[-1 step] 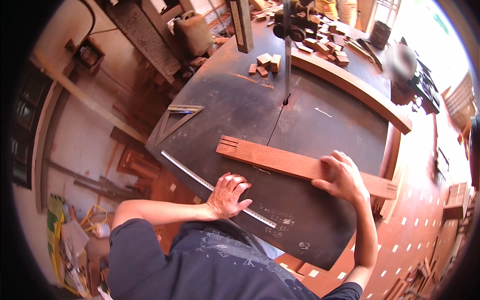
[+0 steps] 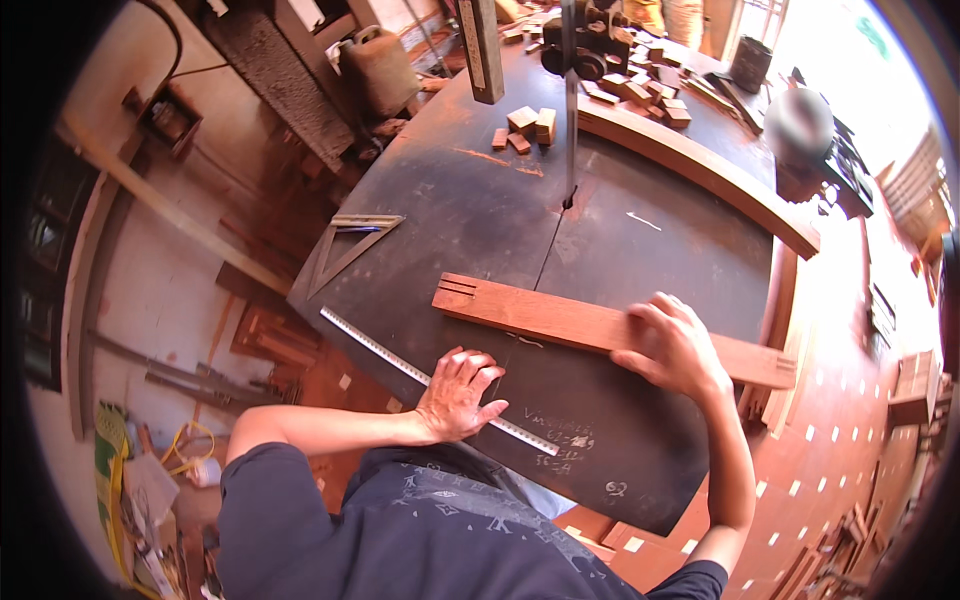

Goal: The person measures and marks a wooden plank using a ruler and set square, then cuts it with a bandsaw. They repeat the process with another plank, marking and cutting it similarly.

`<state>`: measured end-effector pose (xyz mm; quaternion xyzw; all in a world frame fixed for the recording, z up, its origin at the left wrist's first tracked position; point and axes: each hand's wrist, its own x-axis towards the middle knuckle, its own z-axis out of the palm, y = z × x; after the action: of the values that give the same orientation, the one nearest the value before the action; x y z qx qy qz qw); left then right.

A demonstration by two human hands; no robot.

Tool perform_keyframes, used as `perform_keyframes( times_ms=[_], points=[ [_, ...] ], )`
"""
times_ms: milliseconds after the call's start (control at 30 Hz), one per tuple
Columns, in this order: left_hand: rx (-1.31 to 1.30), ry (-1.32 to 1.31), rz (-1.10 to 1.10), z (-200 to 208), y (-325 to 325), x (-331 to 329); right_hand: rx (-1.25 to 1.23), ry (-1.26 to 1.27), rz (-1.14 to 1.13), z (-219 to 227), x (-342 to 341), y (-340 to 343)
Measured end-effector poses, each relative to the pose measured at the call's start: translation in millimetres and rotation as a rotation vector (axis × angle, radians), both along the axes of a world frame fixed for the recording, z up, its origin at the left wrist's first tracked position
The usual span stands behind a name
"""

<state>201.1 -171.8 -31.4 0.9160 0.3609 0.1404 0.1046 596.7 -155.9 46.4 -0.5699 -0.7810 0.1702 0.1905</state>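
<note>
A straight reddish wooden board [image 2: 540, 314] lies across the near half of the dark bandsaw table [image 2: 440, 240]. Dark slots are cut in its left end; faint marks show near the right end. My right hand [image 2: 675, 345] is over the board's right half, fingers stretched across it and thumb apart at the near edge. Whether it presses on the wood I cannot tell. My left hand [image 2: 460, 393] rests palm down, fingers spread, across a white ruler [image 2: 375, 347] along the table's near edge. The upright saw blade [image 2: 571, 140] stands beyond the board.
A curved wooden piece [image 2: 700, 165] lies right of the blade. Small wood blocks [image 2: 522, 122] sit behind it, with more offcuts [image 2: 650, 90] farther back. A triangular set square [image 2: 350, 245] with a blue pen lies at the table's left. Chalk writing marks the near right.
My right hand has shifted slightly left along the board, its thumb now farther from the wood's near edge. My left hand stays on the ruler, and the board looks unmoved.
</note>
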Motion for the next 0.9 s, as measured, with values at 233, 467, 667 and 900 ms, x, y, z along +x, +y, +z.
perform_keyframes(
  times_ms=[233, 467, 667, 900],
  points=[
    [0.019, -0.11, -0.068, -2, 15, 3, 0.148, 0.083, -0.021, -24, -140, 67],
    [-0.035, -0.397, -0.148, -14, 18, -4, -0.214, 0.187, -0.408, -30, -176, 115],
    [-0.204, -0.623, -0.243, -16, 34, -31, -0.184, 0.107, -0.376, -27, -200, 111],
    [-0.037, -0.44, -0.33, -24, 53, -50, -0.105, -0.05, -0.499, -30, -204, 112]
  ],
)
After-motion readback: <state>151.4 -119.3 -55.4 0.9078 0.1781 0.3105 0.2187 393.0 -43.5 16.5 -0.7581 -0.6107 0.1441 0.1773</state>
